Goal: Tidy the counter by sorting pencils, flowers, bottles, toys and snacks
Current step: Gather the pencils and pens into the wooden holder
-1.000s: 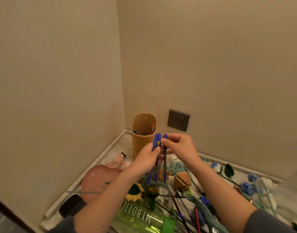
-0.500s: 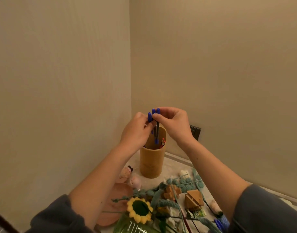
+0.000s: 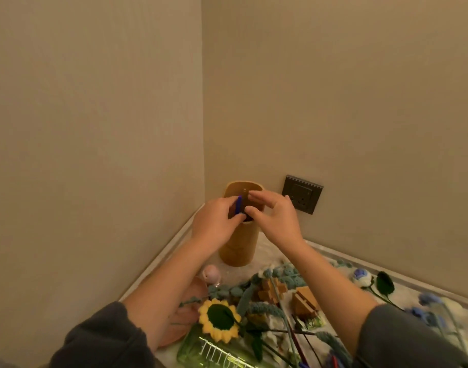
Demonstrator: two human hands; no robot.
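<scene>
The holder (image 3: pixel 239 243) stands upright in the corner of the counter (image 3: pixel 264 257), just beside the socket (image 3: pixel 302 193). This position keeps it clear of the loose items lying nearer the person. Both hands are over its open mouth. The left hand (image 3: pixel 214 224) pinches the blue pencil (image 3: pixel 238 204) between thumb and curled fingers. The pencil is near vertical, its lower part inside the holder and its blue top above the rim. This orientation lets it drop straight in without catching the wall. How many pencils the pinch contains cannot be determined. The right hand (image 3: pixel 276 221) is spread, its fingers loosely extended and holding nothing. The thumb lies close to the rim, apparently to guide the pencil and steady the holder. The current step is judged to be pencil insertion, near completion. Release requires only that the left fingers relax. The rest of the sorting is not yet done: a sunflower (image 3: pixel 220 318), a bottle (image 3: pixel 214 351), wooden blocks (image 3: pixel 271 289), a pink toy (image 3: pixel 211 272) and further pencils (image 3: pixel 299 338) lie mixed on the counter.
</scene>
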